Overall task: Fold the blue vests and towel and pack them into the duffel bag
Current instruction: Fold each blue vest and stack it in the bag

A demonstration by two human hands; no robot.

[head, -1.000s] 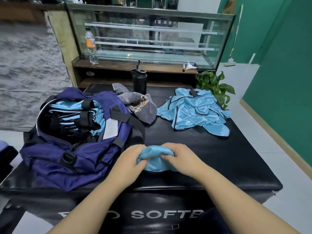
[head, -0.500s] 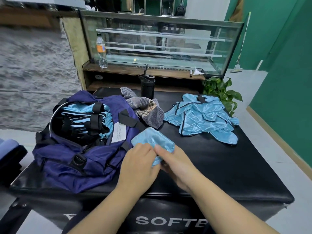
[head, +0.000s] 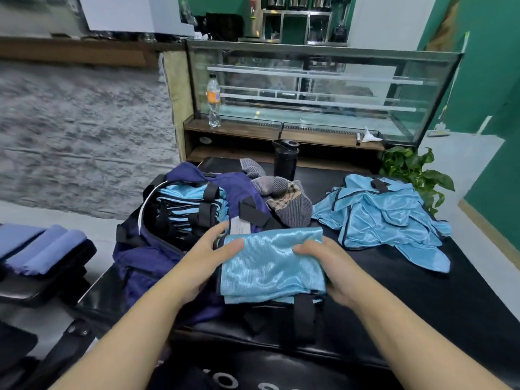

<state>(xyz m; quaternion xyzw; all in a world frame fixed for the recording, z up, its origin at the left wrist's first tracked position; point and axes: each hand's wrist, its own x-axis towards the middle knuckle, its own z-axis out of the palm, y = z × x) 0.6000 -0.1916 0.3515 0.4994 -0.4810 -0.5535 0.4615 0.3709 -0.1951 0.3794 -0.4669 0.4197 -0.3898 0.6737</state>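
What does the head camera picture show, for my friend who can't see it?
Two hands, left and right, hold a folded blue vest over a black table. A purple duffel bag at left holds folded vests; a pile of unfolded vests lies at right.

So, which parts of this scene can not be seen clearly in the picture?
Head view only:
- Bottom of the duffel bag: hidden by the stacked vests and dark interior.
- Right hand fingers: tucked under the folded vest.
- Towel: partly behind the bag's flap.
- Lettering on the table front: cut by the bottom edge.
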